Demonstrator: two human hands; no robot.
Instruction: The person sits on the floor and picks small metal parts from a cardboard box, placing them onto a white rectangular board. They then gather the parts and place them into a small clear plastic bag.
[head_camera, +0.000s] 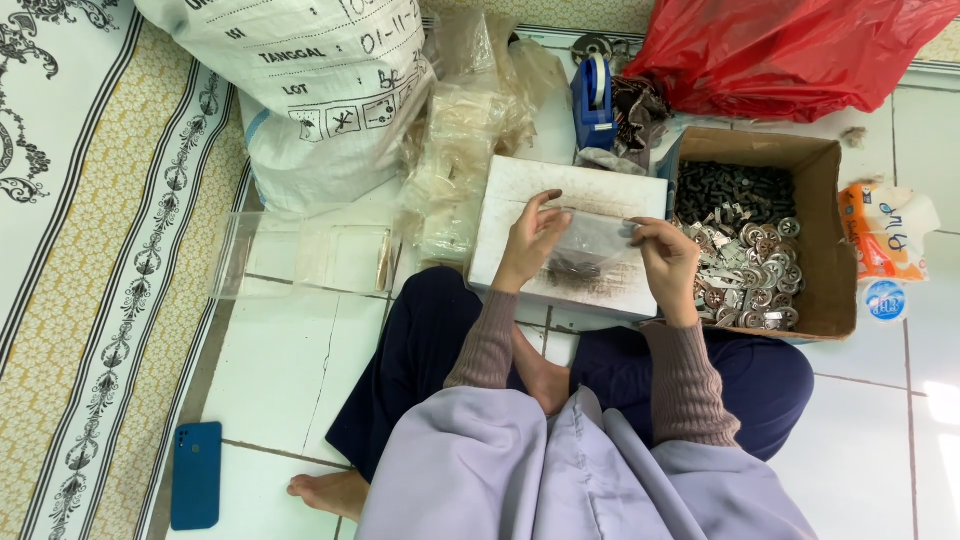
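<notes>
The person sits cross-legged on a white tiled floor (290, 370), and both hands hold a small clear plastic bag (590, 245) over a white flat box (520, 190) that rests just beyond the knees. The left hand (530, 245) pinches the bag's left edge, its fingers (545, 205) closed on the film. The right hand (668, 262) grips the bag's right edge near the top, fingers curled around it. A few dark small parts (572, 268) lie in the bottom of the bag, though what they are is too small to tell.

Just right of the white box stands an open cardboard box (835, 250) holding dark metal pieces at the far side and round silvery metal parts (755, 275) at the near side. Right of it lie an orange packet (880, 235) and a small round blue lid (884, 300). At the far side sits a blue tape dispenser (594, 100), with a red plastic bag (790, 45) behind the cardboard box. A heap of clear plastic bags (470, 130) lies left of the white box, and a large white woven sack (320, 90) stands beyond that. A flat clear bag (300, 258) lies on the tiles to the left. A blue phone (196, 475) rests near the left, beside a patterned mat (90, 280).
</notes>
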